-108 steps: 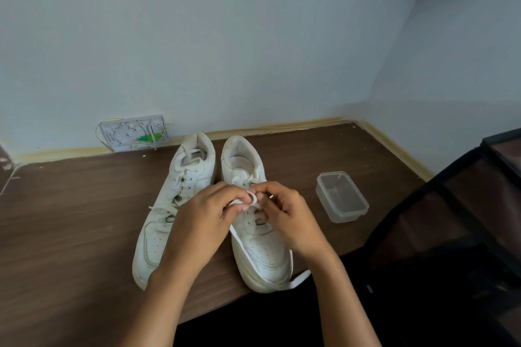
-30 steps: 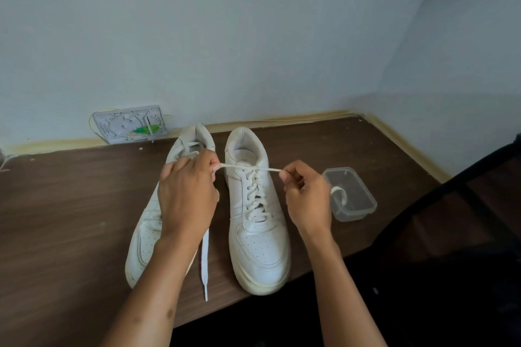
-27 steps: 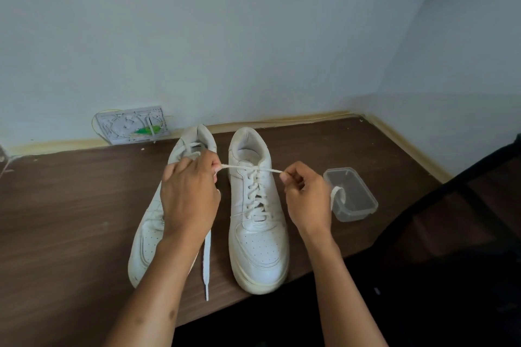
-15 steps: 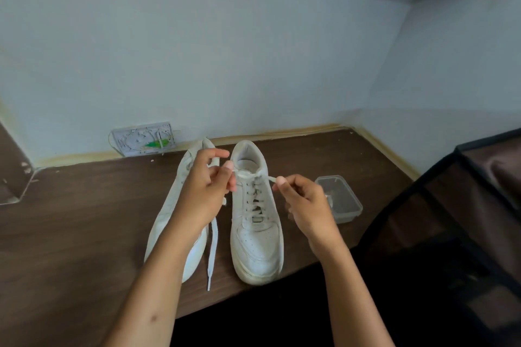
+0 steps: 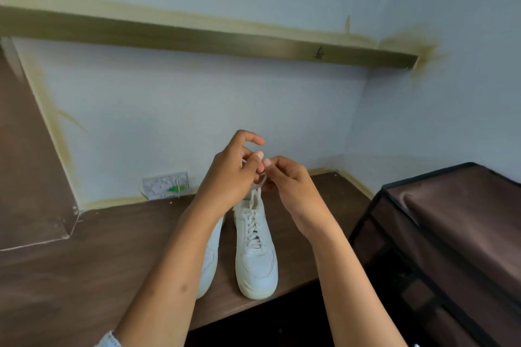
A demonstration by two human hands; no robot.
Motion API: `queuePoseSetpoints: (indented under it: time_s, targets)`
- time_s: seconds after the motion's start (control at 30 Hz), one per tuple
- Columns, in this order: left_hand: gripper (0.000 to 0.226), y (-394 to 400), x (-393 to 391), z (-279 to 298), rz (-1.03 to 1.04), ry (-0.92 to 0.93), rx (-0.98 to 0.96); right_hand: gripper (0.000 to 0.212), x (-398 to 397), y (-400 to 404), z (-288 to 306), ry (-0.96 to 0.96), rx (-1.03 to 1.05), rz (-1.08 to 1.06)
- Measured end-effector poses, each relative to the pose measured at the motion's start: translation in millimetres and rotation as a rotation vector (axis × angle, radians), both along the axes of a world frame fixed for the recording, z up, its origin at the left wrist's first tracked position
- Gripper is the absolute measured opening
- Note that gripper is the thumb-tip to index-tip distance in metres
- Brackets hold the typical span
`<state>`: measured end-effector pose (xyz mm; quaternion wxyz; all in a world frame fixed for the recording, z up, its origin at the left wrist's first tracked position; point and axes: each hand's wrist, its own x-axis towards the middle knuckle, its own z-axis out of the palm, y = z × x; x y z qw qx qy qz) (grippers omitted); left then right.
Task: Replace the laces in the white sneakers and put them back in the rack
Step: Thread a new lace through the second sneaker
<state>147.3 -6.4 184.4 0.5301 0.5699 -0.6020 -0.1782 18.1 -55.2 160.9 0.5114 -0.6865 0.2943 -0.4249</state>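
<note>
I see 2 white sneakers side by side on a brown wooden tabletop [image 5: 84,267], toes at its near edge and heels toward the wall. The right sneaker [image 5: 255,251] is in full view, its lace [image 5: 253,222] crossing up the front. The left sneaker [image 5: 210,256] is mostly hidden behind my left forearm.

Both hands meet above the right sneaker's tongue. My left hand [image 5: 229,177] has its fingers curled, thumb and fingers pinching a loop of lace, with the index finger crooked free above. My right hand [image 5: 290,186] pinches the same lace from the other side, fingertips touching the left hand's (the exact crossing of the lace is hidden between the fingers).

At the tabletop's far edge, a white wall plate [image 5: 165,185] with a green mark leans against the wall. Past the tabletop's right edge stands a brown fabric rack [image 5: 451,234] with black trim.
</note>
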Motion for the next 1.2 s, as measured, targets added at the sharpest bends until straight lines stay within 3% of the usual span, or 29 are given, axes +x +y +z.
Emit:
queuePoseSetpoints:
  time_s: [0.3,0.57,0.73,0.9,1.0,1.13,1.2]
  targets:
    - [0.015,34.9,-4.7,51.8,0.027,-0.164,-0.099,0.029,-2.1,29.6,47.8,-0.241,0.081,0.132]
    - [0.018,42.8,-10.9,59.8,0.151,-0.354,-0.186,0.030,-3.5,48.7,61.6,-0.243,0.059,0.122]
    - [0.020,35.0,-9.2,47.6,0.162,-0.227,-0.241,0.029,-6.2,48.7,55.4,-0.305,0.094,0.136]
    - [0.028,26.0,-10.2,40.0,0.055,0.003,-0.237,0.006,-10.9,37.7,53.3,-0.364,0.102,0.026]
    - [0.039,19.2,-3.3,25.4,-0.033,0.103,-0.087,0.006,-9.5,31.2,53.3,-0.385,0.076,-0.008]
    - [0.020,2.3,3.4,-24.2,-0.335,0.122,0.199,0.011,-9.4,16.7,54.0,-0.473,0.095,-0.037]
    - [0.021,-11.1,9.7,-50.0,-0.354,0.095,0.271,0.014,-9.7,6.9,51.4,-0.519,0.115,-0.055]
